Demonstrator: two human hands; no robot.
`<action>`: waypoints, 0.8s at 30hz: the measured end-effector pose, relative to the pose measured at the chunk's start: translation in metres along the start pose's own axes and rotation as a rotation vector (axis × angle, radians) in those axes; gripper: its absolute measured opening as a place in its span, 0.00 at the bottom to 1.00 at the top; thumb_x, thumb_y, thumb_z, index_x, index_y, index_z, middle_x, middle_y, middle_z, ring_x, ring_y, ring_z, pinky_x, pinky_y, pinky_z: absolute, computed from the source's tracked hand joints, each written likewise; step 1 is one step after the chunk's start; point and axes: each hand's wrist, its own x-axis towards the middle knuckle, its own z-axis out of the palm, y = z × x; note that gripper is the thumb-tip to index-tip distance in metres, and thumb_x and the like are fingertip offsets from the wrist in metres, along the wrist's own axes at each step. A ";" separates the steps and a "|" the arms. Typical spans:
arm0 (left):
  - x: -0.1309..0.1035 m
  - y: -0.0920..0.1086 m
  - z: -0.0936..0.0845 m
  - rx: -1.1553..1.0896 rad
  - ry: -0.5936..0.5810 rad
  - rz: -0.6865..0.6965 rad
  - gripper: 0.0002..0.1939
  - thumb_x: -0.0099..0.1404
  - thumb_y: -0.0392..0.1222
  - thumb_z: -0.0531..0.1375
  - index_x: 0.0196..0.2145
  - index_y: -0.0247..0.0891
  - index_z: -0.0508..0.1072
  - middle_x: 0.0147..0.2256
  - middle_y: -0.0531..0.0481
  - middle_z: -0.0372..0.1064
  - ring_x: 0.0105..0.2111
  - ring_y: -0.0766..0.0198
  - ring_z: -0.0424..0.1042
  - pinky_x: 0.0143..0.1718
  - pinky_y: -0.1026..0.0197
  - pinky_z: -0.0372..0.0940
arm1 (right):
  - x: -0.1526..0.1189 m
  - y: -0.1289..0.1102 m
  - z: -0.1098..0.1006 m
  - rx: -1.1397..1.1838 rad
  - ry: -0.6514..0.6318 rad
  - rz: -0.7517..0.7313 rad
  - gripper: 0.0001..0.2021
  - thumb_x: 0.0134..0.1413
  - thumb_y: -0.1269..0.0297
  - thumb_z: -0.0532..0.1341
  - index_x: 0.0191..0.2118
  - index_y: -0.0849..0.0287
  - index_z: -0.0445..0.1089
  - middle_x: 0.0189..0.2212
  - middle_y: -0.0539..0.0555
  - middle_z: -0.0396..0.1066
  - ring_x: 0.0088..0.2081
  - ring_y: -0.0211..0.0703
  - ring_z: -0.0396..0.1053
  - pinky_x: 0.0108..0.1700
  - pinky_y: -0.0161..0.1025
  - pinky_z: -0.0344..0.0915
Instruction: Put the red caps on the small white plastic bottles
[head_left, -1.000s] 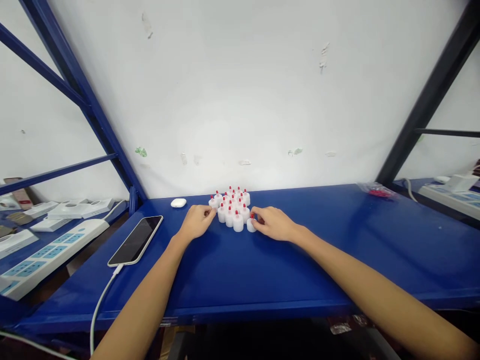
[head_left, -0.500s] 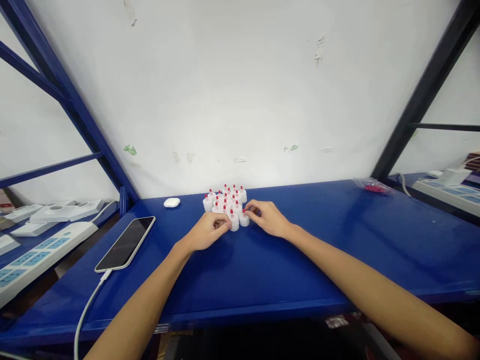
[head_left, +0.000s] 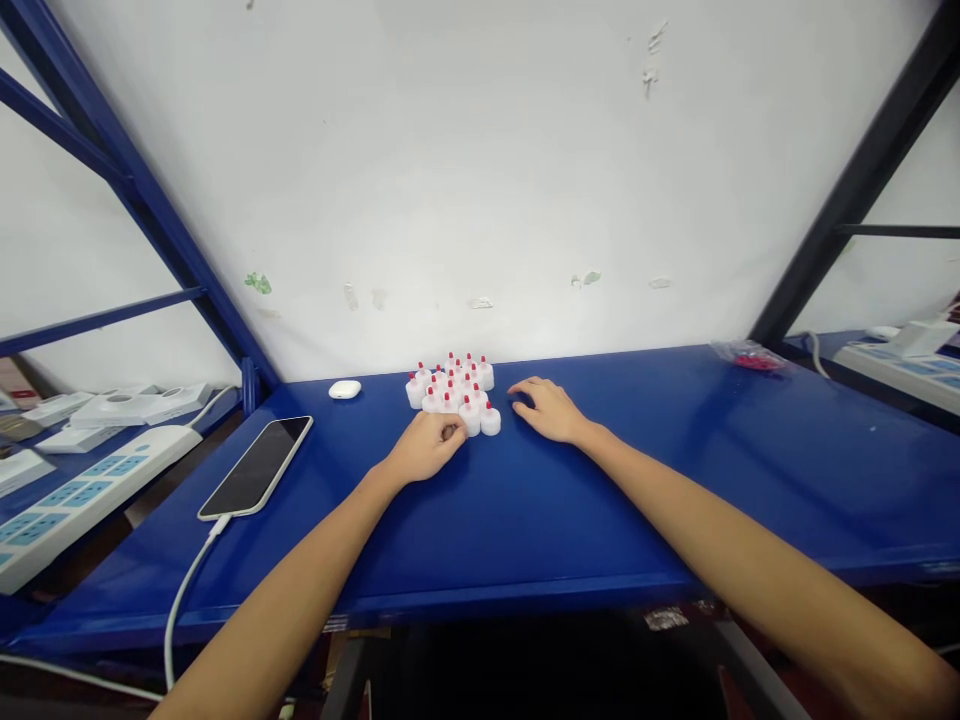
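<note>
Several small white squeeze bottles with red tips (head_left: 452,382) stand upright in a tight cluster on the blue table. At the cluster's front left, my left hand (head_left: 429,445) is closed, thumb and forefinger curled against the left side of a front bottle (head_left: 469,416). Right beside that one stands another bottle (head_left: 490,420), at the front right corner, its red tip in place. My right hand (head_left: 549,408) rests just right of the cluster, fingers loosely bent and apart. Nothing shows between them, and a small gap separates them from the bottles.
A phone (head_left: 259,467) with a white cable lies on the left, below a white earbud case (head_left: 345,389). A clear bag of red pieces (head_left: 754,360) is at the back right. Power strips (head_left: 75,500) and blue rack posts (head_left: 161,215) flank the table.
My right hand has let go of the front right bottle and drawn away to the right. My left hand stays at the neighbouring bottle. The view has tilted slightly.
</note>
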 end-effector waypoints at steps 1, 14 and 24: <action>0.000 0.000 0.000 0.016 -0.001 0.004 0.13 0.64 0.39 0.51 0.27 0.35 0.73 0.21 0.55 0.65 0.22 0.69 0.59 0.27 0.65 0.51 | 0.000 0.002 0.000 0.036 0.003 -0.007 0.14 0.62 0.67 0.56 0.51 0.58 0.72 0.51 0.59 0.71 0.52 0.50 0.67 0.55 0.48 0.60; -0.003 0.003 0.002 0.019 0.093 0.095 0.11 0.66 0.39 0.53 0.31 0.35 0.74 0.18 0.58 0.58 0.19 0.72 0.55 0.25 0.67 0.51 | -0.014 -0.045 -0.004 0.210 0.098 -0.408 0.08 0.51 0.73 0.59 0.37 0.61 0.72 0.30 0.51 0.68 0.31 0.37 0.64 0.36 0.35 0.61; -0.009 0.007 0.001 -0.068 0.367 0.363 0.12 0.59 0.40 0.62 0.42 0.35 0.73 0.24 0.57 0.63 0.20 0.73 0.56 0.24 0.68 0.58 | -0.021 -0.057 -0.013 0.429 0.264 -0.382 0.04 0.47 0.74 0.61 0.31 0.59 0.69 0.24 0.47 0.65 0.25 0.35 0.61 0.31 0.34 0.60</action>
